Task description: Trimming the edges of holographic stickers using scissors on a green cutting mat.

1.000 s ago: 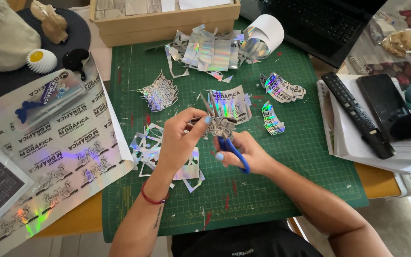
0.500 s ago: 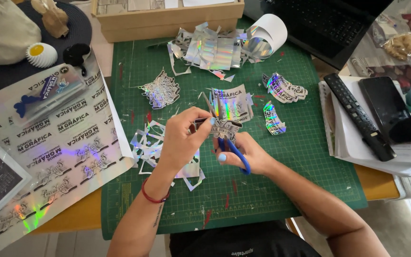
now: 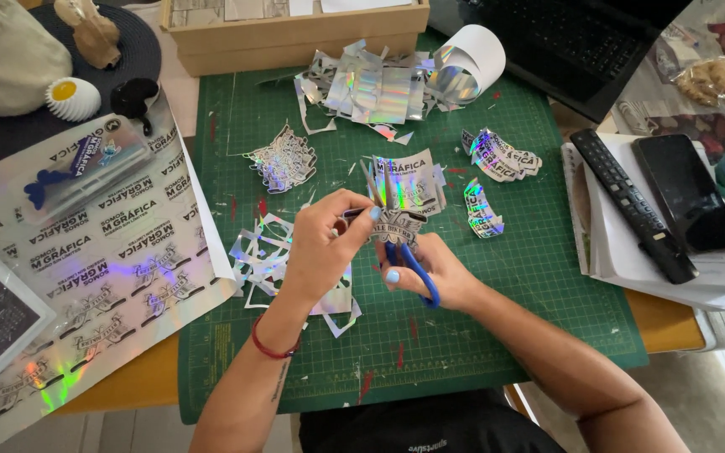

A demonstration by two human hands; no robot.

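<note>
A: The left hand [image 3: 325, 243] pinches a holographic sticker [image 3: 394, 225] above the middle of the green mat [image 3: 547, 285]; the right hand [image 3: 430, 268] grips blue scissors [image 3: 409, 260].

B: The blades stand open near the fingertips [image 3: 373, 214]. A slip may cut the design or a finger.

The left hand [image 3: 325, 243] is reaching in from the lower left, fingers pinched together, thumb up. The right hand [image 3: 430, 268] is coming from the lower right, fingers curled closed, meeting it.

Light-blue nail polish; red wrist cord [image 3: 274, 348].
</note>
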